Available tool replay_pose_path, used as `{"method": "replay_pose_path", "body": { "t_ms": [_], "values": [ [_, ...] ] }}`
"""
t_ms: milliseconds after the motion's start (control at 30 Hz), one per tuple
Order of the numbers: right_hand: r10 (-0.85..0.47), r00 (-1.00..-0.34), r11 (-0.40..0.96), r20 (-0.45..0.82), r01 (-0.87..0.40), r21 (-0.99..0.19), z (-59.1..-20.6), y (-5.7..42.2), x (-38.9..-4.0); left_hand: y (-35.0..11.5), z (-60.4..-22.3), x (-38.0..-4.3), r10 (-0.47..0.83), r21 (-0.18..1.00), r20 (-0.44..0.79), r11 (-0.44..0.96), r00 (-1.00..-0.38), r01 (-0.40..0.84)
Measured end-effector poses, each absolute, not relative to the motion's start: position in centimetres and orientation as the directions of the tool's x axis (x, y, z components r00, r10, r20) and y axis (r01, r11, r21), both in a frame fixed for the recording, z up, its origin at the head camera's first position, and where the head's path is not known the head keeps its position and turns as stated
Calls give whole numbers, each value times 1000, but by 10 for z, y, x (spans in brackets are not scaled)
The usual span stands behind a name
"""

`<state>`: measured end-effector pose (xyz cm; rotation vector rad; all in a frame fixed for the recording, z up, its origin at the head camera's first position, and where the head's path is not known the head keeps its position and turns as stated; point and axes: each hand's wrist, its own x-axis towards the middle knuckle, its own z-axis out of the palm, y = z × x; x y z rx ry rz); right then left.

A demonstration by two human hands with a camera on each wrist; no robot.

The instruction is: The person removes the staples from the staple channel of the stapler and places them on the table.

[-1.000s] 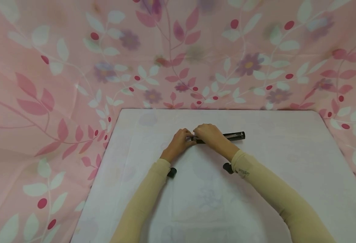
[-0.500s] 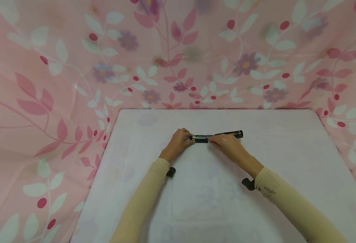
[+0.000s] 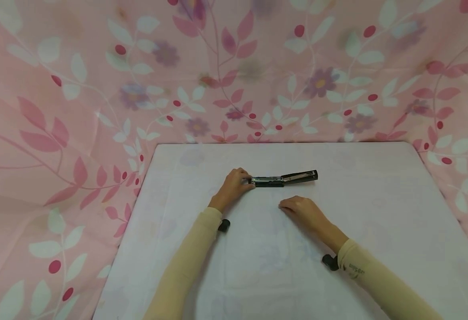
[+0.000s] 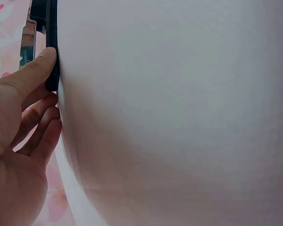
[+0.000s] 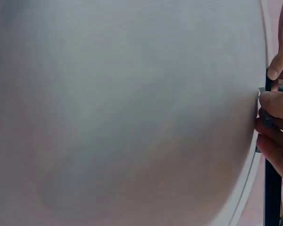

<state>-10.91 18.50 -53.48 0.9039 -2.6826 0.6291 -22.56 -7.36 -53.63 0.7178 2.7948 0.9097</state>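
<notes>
A black stapler (image 3: pixel 271 181) lies folded open on the table, its metal magazine showing. My left hand (image 3: pixel 232 190) grips its left end. In the left wrist view, the thumb (image 4: pixel 48 54) presses on the stapler's black edge (image 4: pixel 52 28), with the other fingers behind and below. My right hand (image 3: pixel 303 214) is apart from the stapler, nearer to me. In the right wrist view, its thumb and fingers pinch a small grey strip of staples (image 5: pixel 267 119), partly hidden. The stapler's black arm (image 5: pixel 272 193) shows behind that hand.
A white cloth covers the table (image 3: pixel 254 275). Behind and at the sides hangs a pink floral curtain (image 3: pixel 98 80). A small dark wrist camera (image 3: pixel 330 262) sits under the right sleeve, another (image 3: pixel 224 225) by the left.
My right hand has drawn back from the stapler, to the right and towards me, uncovering the magazine. The left hand keeps its hold at the left end.
</notes>
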Motion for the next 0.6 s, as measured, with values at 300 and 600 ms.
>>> {"method": "replay_pose_path", "body": {
  "t_ms": [300,600],
  "values": [
    [-564,-733,717,382,-663,-214,-539,186,-105,-75,-535,-224,470,589,21,708,-883,391],
    [-572,-714,718,403,-674,-176,-540,186,-107,-75,-535,-226,476,577,5,717,-879,392]
  ]
}}
